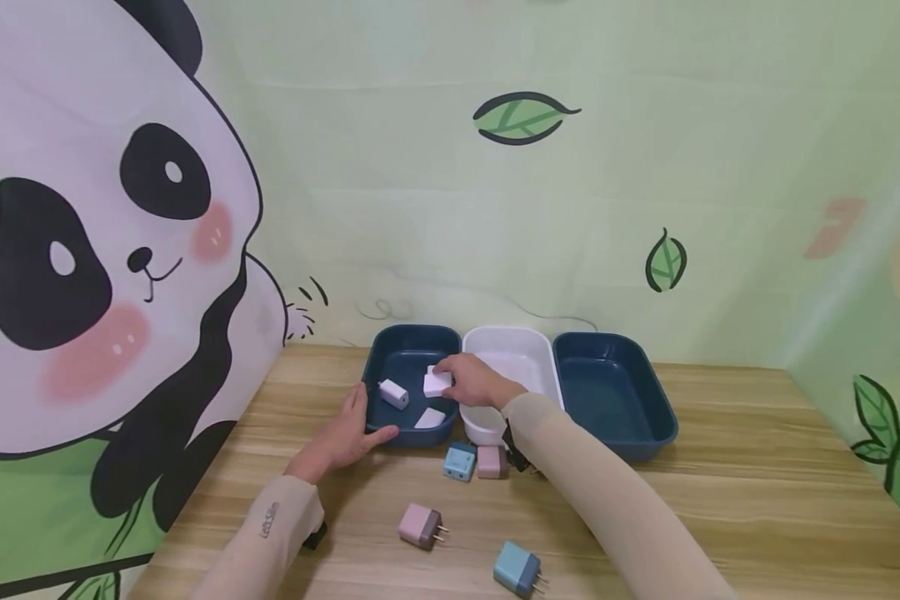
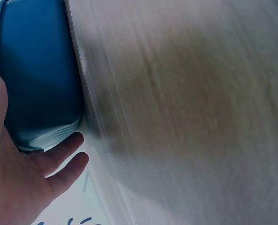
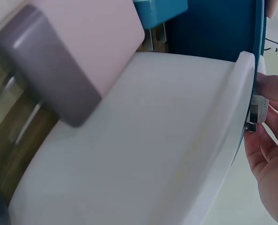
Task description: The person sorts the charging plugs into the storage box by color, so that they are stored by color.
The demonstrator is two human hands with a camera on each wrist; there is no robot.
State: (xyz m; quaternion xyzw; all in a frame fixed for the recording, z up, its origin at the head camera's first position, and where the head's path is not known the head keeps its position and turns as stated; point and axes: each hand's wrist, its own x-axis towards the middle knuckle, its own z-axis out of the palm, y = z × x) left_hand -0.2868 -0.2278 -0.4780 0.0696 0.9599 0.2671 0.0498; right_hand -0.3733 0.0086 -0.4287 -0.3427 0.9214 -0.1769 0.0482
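My right hand (image 1: pixel 476 382) pinches a white plug-in charger (image 1: pixel 437 385) between thumb and fingers, over the right side of the left dark blue tray (image 1: pixel 399 363). In the right wrist view the same charger (image 3: pixel 259 110) shows past the white tray's rim, its metal prongs turned toward the tray. Two more white chargers lie in the blue tray, one toward the left (image 1: pixel 393 394) and one at the near wall (image 1: pixel 430 418). My left hand (image 1: pixel 345 433) rests at that tray's near left corner, thumb along the near wall and fingers stretched along the left side.
A white tray (image 1: pixel 506 337) and another dark blue tray (image 1: pixel 607 392) stand in a row to the right. Before them on the wooden table (image 1: pixel 757 475) lie light blue chargers (image 1: pixel 459 461) and pink chargers (image 1: pixel 491 462), two of each. A panda-print cloth (image 1: pixel 390 208) hangs behind.
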